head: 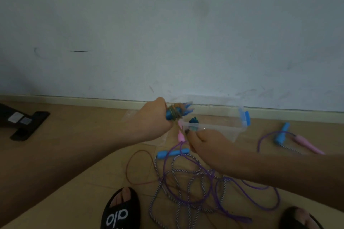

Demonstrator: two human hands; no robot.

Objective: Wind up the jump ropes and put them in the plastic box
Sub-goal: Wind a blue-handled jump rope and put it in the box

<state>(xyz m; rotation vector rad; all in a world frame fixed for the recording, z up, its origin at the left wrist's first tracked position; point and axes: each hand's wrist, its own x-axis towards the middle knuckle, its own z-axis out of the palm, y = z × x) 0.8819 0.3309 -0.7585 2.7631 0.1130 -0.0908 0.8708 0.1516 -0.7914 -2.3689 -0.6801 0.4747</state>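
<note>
My left hand grips a wound-up jump rope with blue handles, held just left of the clear plastic box. The box has blue latches and sits near the wall. My right hand pinches its near rim. A dark teal item shows inside the box. On the floor below lie tangled loose ropes: a purple rope, a striped rope and a thin reddish loop. A blue handle and a pink handle lie under my right hand.
Another blue handle and pink handle lie on the floor to the right of the box. A black flat object lies at the far left. My feet in black sandals stand at the bottom. The baseboard and wall are right behind the box.
</note>
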